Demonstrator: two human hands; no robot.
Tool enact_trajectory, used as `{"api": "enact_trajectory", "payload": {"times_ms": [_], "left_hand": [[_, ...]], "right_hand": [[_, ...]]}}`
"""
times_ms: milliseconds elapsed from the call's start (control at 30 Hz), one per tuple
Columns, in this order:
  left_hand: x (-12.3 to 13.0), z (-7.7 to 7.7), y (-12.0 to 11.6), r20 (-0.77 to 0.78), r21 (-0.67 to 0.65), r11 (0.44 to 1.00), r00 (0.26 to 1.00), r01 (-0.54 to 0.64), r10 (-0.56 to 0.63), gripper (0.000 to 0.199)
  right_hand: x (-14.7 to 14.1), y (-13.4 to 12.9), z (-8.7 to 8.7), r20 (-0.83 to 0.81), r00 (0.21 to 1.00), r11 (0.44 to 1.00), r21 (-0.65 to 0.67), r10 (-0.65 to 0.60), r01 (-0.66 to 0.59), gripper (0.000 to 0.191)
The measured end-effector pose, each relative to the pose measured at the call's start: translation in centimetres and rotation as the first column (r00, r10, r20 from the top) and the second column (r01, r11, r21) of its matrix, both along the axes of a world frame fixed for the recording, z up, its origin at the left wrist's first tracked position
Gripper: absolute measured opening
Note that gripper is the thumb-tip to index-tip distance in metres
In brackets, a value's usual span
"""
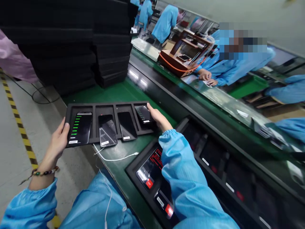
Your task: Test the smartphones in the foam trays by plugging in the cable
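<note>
Tray (93,121) in both hands, a worker in blue is facing a green table (111,93). Nearest the camera, a thin white cable (116,160) is trailing over the lap and onto the tabletop, its plug lying near a second tray (132,171). That one is holding two phones with red marks on their screens, and the worker's right sleeve (183,168) is blocking part of it from view. Farther out, the left hand (58,140) is clamping the held tray's left end, thumb on top, while the right hand (158,118) is gripping the right end beside the last phone; most of the other fingers are staying out of sight beneath. Jutting past the table's edge at left, the tray is carrying four phones (127,125), the leftmost glowing with green lines, the middle two lying across the near rim. At right, a longer dark tray (202,146) is running alongside the conveyor (154,86). Behind the held tray, a tall stack of black slabs (109,54) is standing in the way, cutting off the view. Across the belt, a wooden stand (171,63) with an orange cord is sitting near a co-worker, whose hands (208,78) are handling a small white item. Farther back, more people in blue (166,24) are appearing.
</note>
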State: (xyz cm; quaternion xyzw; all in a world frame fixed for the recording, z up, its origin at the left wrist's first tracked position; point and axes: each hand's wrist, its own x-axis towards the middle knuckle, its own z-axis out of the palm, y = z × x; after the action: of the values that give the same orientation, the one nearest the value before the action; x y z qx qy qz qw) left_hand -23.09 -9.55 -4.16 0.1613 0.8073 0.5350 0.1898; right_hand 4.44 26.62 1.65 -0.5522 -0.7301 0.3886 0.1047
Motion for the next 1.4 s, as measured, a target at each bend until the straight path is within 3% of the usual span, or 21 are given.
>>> {"api": "enact_trajectory", "payload": {"times_ms": [167, 233, 300, 367, 400, 467, 500, 567, 633, 800, 933, 1067, 1200, 1400], "left_hand": [[-0.8, -0.3, -0.6, 0.037, 0.012, 1.000, 0.999, 0.026, -0.026, 0.074], [-1.3, 0.2, -1.1, 0.002, -0.063, 0.998, 1.000, 0.014, -0.014, 0.069], [-1.4, 1.5, -1.6, -0.205, -0.171, 0.985, 0.979, -0.035, -0.001, 0.068], [-0.5, 3.0, -1.6, -0.490, -0.209, 0.977, 0.869, -0.045, -0.065, 0.068], [0.3, 3.8, -1.4, -0.592, -0.212, 0.977, 0.793, 0.018, -0.143, 0.066], [2.6, 4.8, -0.3, -0.670, -0.257, 0.931, 0.646, 0.259, -0.365, 0.057], [3.9, 4.9, 0.5, -0.660, -0.307, 0.868, 0.570, 0.389, -0.489, 0.053], [6.2, 4.5, 2.3, -0.610, -0.425, 0.728, 0.424, 0.538, -0.670, 0.052], [7.6, 3.6, 4.0, -0.584, -0.504, 0.670, 0.357, 0.546, -0.729, 0.056], [8.8, 3.0, 6.3, -0.603, -0.566, 0.705, 0.368, 0.427, -0.707, 0.057], [10.7, 4.0, 8.0, -0.511, -0.674, 0.644, 0.401, 0.362, -0.760, 0.055], [12.3, 5.0, 10.3, -0.440, -0.738, 0.615, 0.492, 0.277, -0.751, 0.052], [12.2, 5.6, 11.8, -0.384, -0.754, 0.605, 0.576, 0.255, -0.721, 0.048], [11.0, 5.4, 12.1, -0.386, -0.745, 0.619, 0.595, 0.250, -0.705, 0.044]], "right_hand": [[3.7, -2.2, 0.3, 0.149, 0.986, 0.994, -0.090, 0.081, -0.068, 0.069], [5.5, -3.6, 0.7, 0.230, 0.967, 0.993, -0.001, 0.112, -0.115, 0.069], [6.8, -5.5, 1.1, 0.277, 0.950, 0.964, 0.174, 0.147, -0.200, 0.069], [7.2, -7.8, 1.4, 0.250, 0.931, 0.878, 0.338, 0.264, -0.340, 0.068], [6.9, -9.1, 1.4, 0.226, 0.904, 0.818, 0.388, 0.363, -0.425, 0.066], [5.7, -11.6, 1.1, 0.209, 0.799, 0.690, 0.413, 0.564, -0.595, 0.061], [4.9, -12.5, 0.9, 0.224, 0.748, 0.641, 0.401, 0.625, -0.655, 0.057], [3.1, -13.6, 0.4, 0.287, 0.712, 0.609, 0.375, 0.640, -0.699, 0.051], [1.4, -13.7, -0.1, 0.352, 0.755, 0.652, 0.381, 0.553, -0.655, 0.052], [-0.8, -14.2, -0.8, 0.329, 0.843, 0.766, 0.364, 0.426, -0.529, 0.068], [-1.4, -16.2, -1.1, 0.407, 0.845, 0.827, 0.291, 0.347, -0.481, 0.083], [-1.6, -16.8, -0.6, 0.455, 0.811, 0.835, 0.224, 0.366, -0.503, 0.090], [-1.8, -16.8, 0.2, 0.505, 0.784, 0.836, 0.198, 0.360, -0.511, 0.088], [-2.1, -17.1, 0.9, 0.504, 0.799, 0.839, 0.233, 0.328, -0.492, 0.082]]}}
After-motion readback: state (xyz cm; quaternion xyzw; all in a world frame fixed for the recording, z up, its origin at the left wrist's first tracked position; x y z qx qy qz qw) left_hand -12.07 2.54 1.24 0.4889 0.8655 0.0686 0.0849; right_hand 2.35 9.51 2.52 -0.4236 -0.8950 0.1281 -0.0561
